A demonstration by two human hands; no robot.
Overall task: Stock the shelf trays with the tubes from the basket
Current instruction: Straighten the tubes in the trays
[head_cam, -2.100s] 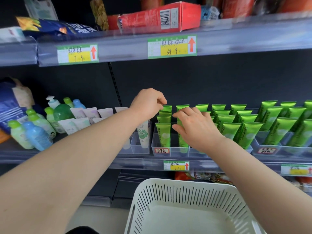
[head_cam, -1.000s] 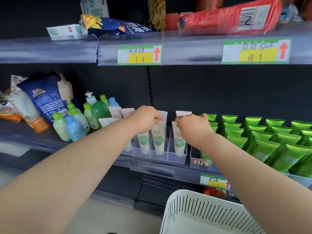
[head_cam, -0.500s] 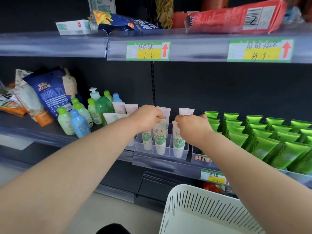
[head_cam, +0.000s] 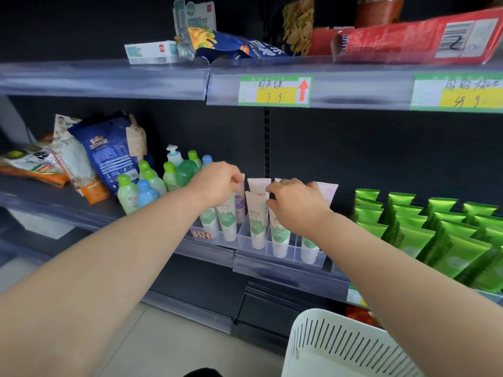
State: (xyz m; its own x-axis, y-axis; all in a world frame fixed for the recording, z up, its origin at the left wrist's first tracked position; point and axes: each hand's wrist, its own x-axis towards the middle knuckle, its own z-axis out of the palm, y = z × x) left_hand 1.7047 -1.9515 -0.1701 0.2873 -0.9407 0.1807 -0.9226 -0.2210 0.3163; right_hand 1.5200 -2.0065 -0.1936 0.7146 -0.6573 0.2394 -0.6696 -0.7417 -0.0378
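Observation:
White tubes with green labels [head_cam: 256, 224] stand cap-down in a clear shelf tray [head_cam: 295, 251] on the middle shelf. My left hand [head_cam: 217, 183] pinches the top of a tube at the tray's left end. My right hand [head_cam: 296, 205] rests over the tops of the tubes in the tray's middle, fingers curled on one; which tube it grips is hidden. Bright green tubes [head_cam: 435, 229] fill the trays to the right. The white slotted basket [head_cam: 343, 346] sits low at the right, and the part of its inside that shows holds nothing.
Small green and blue bottles [head_cam: 141, 191] crowd the shelf left of the tray, with snack bags [head_cam: 109, 153] further left. The upper shelf edge [head_cam: 275, 89] with price tags hangs above. Floor shows below the bottom shelf.
The view has swung left and closer. Both hands have shifted from the green tubes to the white tubes, and now work further back along the white row.

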